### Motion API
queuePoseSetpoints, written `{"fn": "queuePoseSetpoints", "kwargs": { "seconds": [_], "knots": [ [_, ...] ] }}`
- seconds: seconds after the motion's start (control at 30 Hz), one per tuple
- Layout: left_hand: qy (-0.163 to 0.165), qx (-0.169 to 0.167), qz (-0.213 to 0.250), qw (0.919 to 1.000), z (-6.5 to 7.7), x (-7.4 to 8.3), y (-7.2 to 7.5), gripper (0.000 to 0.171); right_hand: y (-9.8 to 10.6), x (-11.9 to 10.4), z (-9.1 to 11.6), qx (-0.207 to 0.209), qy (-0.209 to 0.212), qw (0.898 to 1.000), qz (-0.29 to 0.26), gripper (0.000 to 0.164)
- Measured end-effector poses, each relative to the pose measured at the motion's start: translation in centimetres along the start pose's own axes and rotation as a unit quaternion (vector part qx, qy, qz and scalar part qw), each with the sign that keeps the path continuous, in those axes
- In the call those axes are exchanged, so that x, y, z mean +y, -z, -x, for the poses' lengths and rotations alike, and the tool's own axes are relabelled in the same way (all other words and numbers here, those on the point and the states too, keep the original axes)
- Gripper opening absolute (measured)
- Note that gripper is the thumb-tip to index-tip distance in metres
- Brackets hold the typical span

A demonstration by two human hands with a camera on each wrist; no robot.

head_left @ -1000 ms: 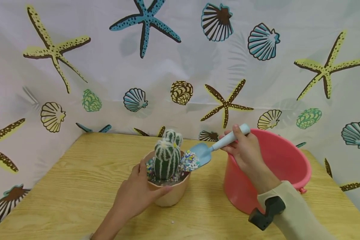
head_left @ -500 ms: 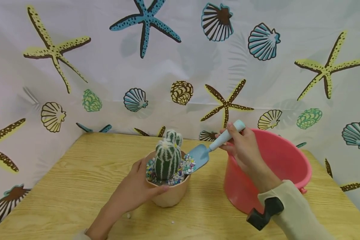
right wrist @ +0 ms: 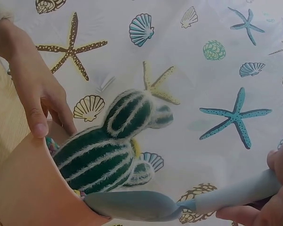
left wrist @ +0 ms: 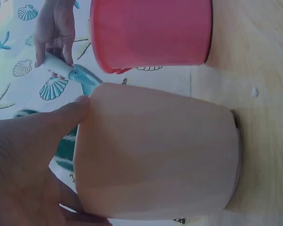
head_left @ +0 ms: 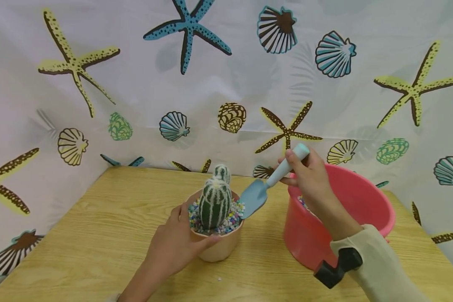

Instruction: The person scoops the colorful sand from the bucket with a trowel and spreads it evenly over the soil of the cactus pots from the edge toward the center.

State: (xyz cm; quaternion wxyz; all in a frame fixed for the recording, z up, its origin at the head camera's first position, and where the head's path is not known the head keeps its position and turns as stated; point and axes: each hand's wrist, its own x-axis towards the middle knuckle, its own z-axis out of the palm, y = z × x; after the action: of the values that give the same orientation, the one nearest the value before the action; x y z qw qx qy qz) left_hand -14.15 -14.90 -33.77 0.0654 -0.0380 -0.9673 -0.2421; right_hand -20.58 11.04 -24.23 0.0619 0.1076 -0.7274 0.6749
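A green cactus (head_left: 214, 203) with white fuzzy stripes stands in a peach flowerpot (head_left: 220, 248), ringed by small multicoloured pebbles (head_left: 232, 218). My left hand (head_left: 173, 239) grips the pot's rim from the left, thumb along the near side. In my right hand (head_left: 310, 178) I hold a light blue trowel (head_left: 253, 199) by its handle. Its blade tilts down, the tip at the pot's right rim beside the pebbles. The blade's scoop looks bare. The right wrist view shows the trowel (right wrist: 132, 205) at the rim, close to the cactus (right wrist: 96, 160).
A red bucket (head_left: 305, 245) stands right of the pot, under my right forearm, with some pebbles (head_left: 303, 202) visible inside. One loose white pebble (head_left: 219, 279) lies on the wooden table (head_left: 109, 209) in front. A sea-patterned cloth (head_left: 204, 92) hangs behind.
The trowel has tipped steeper, its handle end rising, and the pebbles on its blade have slid into the pot. The left hand keeps its grip while the pot shifts slightly.
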Motion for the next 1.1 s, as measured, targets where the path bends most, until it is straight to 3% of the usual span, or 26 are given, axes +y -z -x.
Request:
{"fn": "queuePoseSetpoints", "kwargs": {
  "seconds": [0.3, 0.4, 0.7, 0.8, 0.97, 1.1],
  "knots": [
    [0.002, -0.077, 0.057, 0.9954, -0.6, -1.1, 0.9, 0.114, -0.7, 0.9, -0.5, 0.021, 0.019, 0.999, -0.021, 0.02],
    [0.0, -0.069, 0.048, 0.9965, -0.5, -1.0, 0.7, 0.115, -1.1, 1.2, -0.4, 0.014, 0.02, 0.999, -0.022, 0.021],
    [-0.005, 0.019, 0.012, 0.9997, 0.0, 0.4, -0.6, 0.105, -1.1, 0.7, 0.3, 0.009, 0.019, 1.0, 0.013, 0.021],
    [-0.009, 0.011, 0.03, 0.9995, -0.2, 0.3, -0.2, 0.101, -1.0, 0.3, 0.2, 0.016, 0.023, 1.0, 0.0, 0.023],
    [-0.012, -0.041, 0.075, 0.9962, -0.6, -0.4, 0.5, 0.103, -1.0, 0.3, 0.1, 0.014, 0.029, 0.999, -0.014, 0.02],
    [-0.013, -0.059, 0.078, 0.9951, -0.8, -0.6, 0.6, 0.108, -1.2, 0.6, 0.1, 0.006, 0.02, 1.0, -0.02, 0.017]
  ]
}}
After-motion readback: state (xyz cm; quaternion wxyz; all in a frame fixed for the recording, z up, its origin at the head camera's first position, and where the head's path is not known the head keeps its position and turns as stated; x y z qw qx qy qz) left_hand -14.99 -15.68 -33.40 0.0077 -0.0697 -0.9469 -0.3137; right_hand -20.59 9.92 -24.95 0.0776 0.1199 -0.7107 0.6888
